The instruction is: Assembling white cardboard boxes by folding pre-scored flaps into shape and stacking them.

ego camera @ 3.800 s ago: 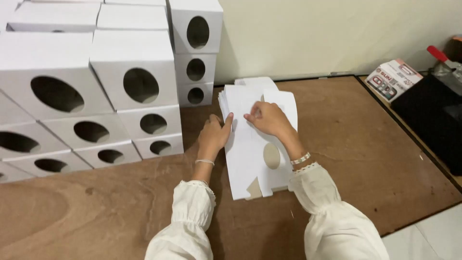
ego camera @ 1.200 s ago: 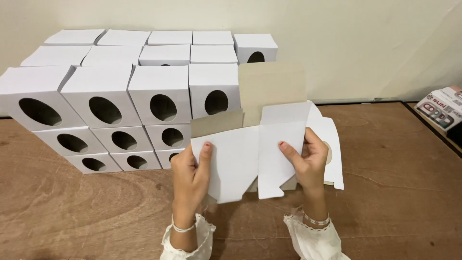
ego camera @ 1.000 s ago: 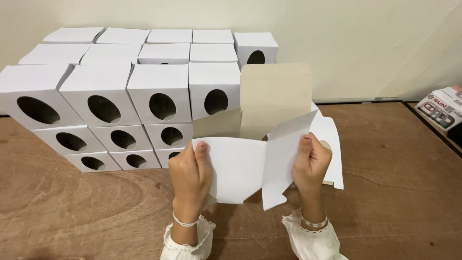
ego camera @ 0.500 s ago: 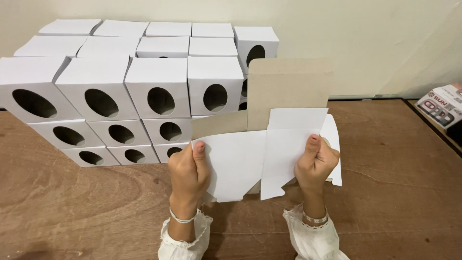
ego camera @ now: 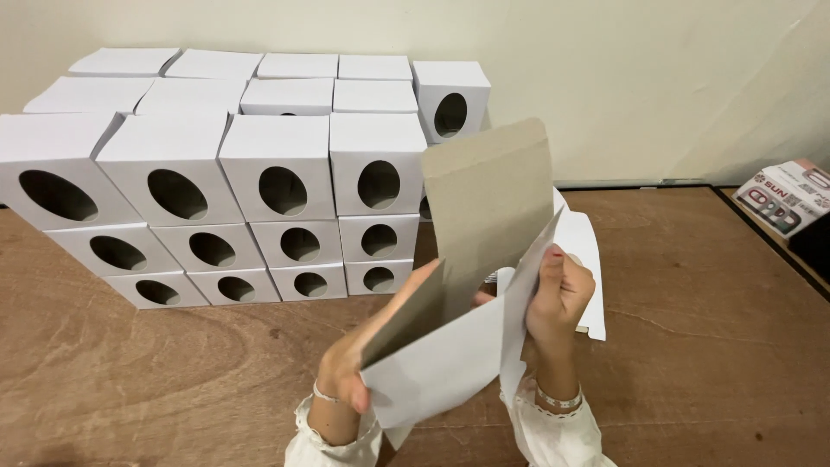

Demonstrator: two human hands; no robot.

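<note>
The brown wooden tabletop [ego camera: 173, 380] fills my view, much as it did half a second ago. On its far left side, against the pale wall, I see the stack of white folded boxes [ego camera: 259, 173] with oval cut-outs, and it sits where it sat before, in rows three high.

In front of me the flat carton blank [ego camera: 467, 259] is where the change lies. Half a second ago it was held broadly spread, white face toward me, with a grey-brown flap standing above it. Now it is partly folded: the grey-brown inner side rises tall in the middle, and a white panel slants down toward the lower left, all of it held up off the tabletop between the two hands.

Behind it a small pile of white blanks [ego camera: 584, 251] lies flat on the tabletop, partly hidden, unmoved. At the far right edge a small printed packet [ego camera: 787, 195] keeps its place.

My right hand [ego camera: 560, 294] is pinched closed on the blank's right edge, higher than before. My left hand [ego camera: 346, 376] has dropped lower and swung inward; it is blurred, closed on the lower left corner of the white panel, and I cannot tell the finger placement exactly.
</note>
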